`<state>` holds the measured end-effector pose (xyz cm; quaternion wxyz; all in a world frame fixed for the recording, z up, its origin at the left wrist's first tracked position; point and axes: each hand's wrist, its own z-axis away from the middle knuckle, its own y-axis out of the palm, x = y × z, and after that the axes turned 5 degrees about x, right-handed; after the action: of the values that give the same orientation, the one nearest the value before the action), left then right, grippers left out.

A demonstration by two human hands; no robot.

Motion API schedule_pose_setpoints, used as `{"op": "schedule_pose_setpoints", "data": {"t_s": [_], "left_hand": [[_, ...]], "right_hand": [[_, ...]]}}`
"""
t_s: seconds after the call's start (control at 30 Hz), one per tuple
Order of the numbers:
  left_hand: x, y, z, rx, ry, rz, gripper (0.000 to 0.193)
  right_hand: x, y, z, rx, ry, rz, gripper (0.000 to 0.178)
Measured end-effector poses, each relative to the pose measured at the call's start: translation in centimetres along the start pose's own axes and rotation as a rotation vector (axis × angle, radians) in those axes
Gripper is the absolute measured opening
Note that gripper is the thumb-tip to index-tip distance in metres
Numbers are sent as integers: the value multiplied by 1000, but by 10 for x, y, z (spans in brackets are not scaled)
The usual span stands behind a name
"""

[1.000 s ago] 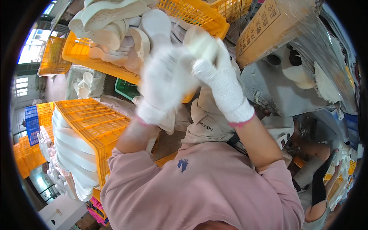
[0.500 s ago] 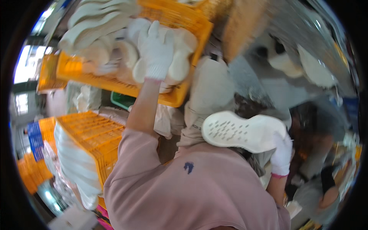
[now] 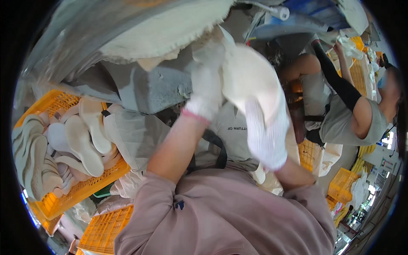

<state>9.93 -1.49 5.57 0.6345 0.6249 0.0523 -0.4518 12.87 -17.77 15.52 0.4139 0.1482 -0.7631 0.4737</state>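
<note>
A white shoe sole is held up in front of me, blurred by motion, its wide plain side facing up. My right hand, in a white knit glove, is closed round its near right edge, with the thumb on top. On the sole's left side is my left hand, gloved too; its fingers are smeared, and I cannot tell whether they grip it. Just beyond the hands hangs a white cloth with a frayed edge, over a grey machine surface.
To the left stands a yellow crate heaped with white soles. Another yellow crate is below it. At the right, a co-worker in grey sits close by, one black-sleeved arm raised. More yellow crates stand behind.
The view has swung right. My left hand has left the soles in the crate and come over to the sole in my right hand. That sole has risen toward the frayed cloth.
</note>
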Motion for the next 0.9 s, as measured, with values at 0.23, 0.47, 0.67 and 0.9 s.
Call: {"op": "schedule_pose_setpoints", "data": {"t_s": [0.23,0.47,0.67,0.9], "left_hand": [[-1,-96,-123,179,262,-649,46],[-108,-127,-14,372,-104,-1009,42],[-15,-38,-10,38,-62,-128,34],[22,-7,-84,-227,-90,2,41]], "right_hand": [[-53,51,-114,-36,-282,62,53],[-67,73,-175,283,-313,593,33],[-28,30,-121,385,105,18,67],[-39,27,-108,-184,-114,133,86]]}}
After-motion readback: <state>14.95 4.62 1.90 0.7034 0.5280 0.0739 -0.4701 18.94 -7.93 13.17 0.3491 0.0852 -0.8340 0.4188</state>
